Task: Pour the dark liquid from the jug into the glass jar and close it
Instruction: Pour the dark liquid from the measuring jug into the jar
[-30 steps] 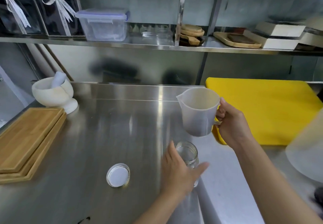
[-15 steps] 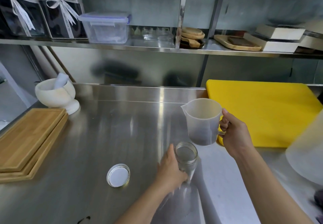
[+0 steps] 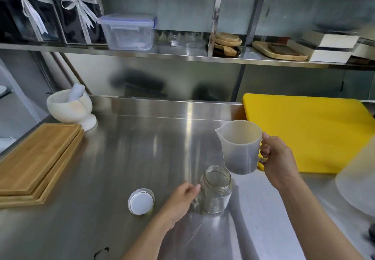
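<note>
A translucent plastic jug (image 3: pixel 240 148) with dark liquid in its lower part hangs upright above the steel counter (image 3: pixel 125 154), spout to the left. My right hand (image 3: pixel 279 162) grips its handle. Just below and left of the jug stands an open, empty-looking glass jar (image 3: pixel 216 190). My left hand (image 3: pixel 180 204) wraps the jar's left side, fingers partly hidden behind the glass. The jar's round lid (image 3: pixel 141 201) lies white side up on the counter, left of that hand.
Stacked wooden boards (image 3: pixel 34 164) lie at the left edge, a white mortar and pestle (image 3: pixel 71 108) behind them. A yellow cutting board (image 3: pixel 312 132) sits at the right. A blurred translucent container (image 3: pixel 357 182) is at the far right. A shelf above holds boxes and trays.
My right hand has lowered the jug toward the jar. My left hand has moved from in front of the jar to gripping its left side.
</note>
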Demonstrator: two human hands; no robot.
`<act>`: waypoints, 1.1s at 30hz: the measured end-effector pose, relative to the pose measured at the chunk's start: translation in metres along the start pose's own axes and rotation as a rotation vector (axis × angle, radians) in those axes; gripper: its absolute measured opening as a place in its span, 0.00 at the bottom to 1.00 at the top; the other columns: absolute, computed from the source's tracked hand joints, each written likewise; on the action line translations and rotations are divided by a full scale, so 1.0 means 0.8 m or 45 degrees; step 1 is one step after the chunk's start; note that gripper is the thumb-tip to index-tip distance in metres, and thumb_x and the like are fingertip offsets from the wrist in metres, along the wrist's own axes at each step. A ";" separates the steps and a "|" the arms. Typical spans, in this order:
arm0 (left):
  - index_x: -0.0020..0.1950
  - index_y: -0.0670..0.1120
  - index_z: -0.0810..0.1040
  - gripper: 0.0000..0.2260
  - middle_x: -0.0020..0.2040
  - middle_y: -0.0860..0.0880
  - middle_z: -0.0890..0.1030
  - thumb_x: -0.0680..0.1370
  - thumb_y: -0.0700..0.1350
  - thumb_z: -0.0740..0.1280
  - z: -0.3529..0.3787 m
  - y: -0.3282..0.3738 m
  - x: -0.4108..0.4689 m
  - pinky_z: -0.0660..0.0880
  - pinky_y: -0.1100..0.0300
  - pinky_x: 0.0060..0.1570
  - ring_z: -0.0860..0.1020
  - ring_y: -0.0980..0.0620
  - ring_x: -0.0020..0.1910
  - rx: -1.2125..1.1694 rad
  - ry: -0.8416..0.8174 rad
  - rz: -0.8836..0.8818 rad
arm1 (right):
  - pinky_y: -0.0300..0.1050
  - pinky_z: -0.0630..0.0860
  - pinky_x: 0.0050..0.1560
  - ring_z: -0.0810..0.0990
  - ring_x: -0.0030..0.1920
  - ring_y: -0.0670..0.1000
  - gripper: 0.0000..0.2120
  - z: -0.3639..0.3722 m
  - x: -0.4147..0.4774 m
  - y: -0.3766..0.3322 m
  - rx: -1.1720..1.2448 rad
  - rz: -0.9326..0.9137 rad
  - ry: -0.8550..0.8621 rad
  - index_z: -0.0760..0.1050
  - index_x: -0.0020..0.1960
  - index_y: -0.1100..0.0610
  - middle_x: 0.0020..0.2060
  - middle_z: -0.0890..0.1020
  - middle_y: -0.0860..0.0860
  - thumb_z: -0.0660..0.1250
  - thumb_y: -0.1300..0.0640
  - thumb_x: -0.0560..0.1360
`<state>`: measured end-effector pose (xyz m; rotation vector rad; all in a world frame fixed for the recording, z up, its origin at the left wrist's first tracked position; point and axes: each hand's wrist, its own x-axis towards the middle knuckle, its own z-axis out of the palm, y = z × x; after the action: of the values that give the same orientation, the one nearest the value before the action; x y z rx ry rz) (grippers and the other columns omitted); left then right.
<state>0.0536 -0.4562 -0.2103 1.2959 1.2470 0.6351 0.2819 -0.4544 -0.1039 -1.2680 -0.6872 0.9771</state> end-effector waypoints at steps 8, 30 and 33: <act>0.32 0.55 0.71 0.12 0.39 0.50 0.72 0.74 0.57 0.61 -0.002 -0.017 -0.007 0.69 0.54 0.49 0.69 0.52 0.40 -0.069 -0.045 0.069 | 0.44 0.62 0.36 0.66 0.32 0.46 0.07 0.002 -0.015 -0.013 -0.169 -0.165 -0.072 0.79 0.46 0.58 0.23 0.73 0.41 0.63 0.61 0.75; 0.39 0.49 0.77 0.12 0.33 0.58 0.78 0.78 0.50 0.58 -0.034 -0.048 -0.039 0.70 0.56 0.51 0.74 0.55 0.41 -0.483 0.328 0.102 | 0.44 0.71 0.41 0.77 0.38 0.44 0.06 0.033 -0.056 -0.035 -0.619 -0.417 -0.396 0.82 0.39 0.55 0.37 0.83 0.49 0.68 0.60 0.73; 0.38 0.48 0.75 0.12 0.32 0.57 0.77 0.78 0.49 0.59 -0.034 -0.045 -0.039 0.71 0.56 0.51 0.74 0.55 0.39 -0.479 0.339 0.112 | 0.42 0.71 0.39 0.77 0.37 0.43 0.05 0.041 -0.057 -0.038 -0.725 -0.446 -0.432 0.82 0.40 0.55 0.37 0.83 0.48 0.68 0.59 0.73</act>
<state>0.0097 -0.4835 -0.2290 0.9769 1.2140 1.0776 0.2398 -0.4802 -0.0640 -1.4099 -1.4767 0.7295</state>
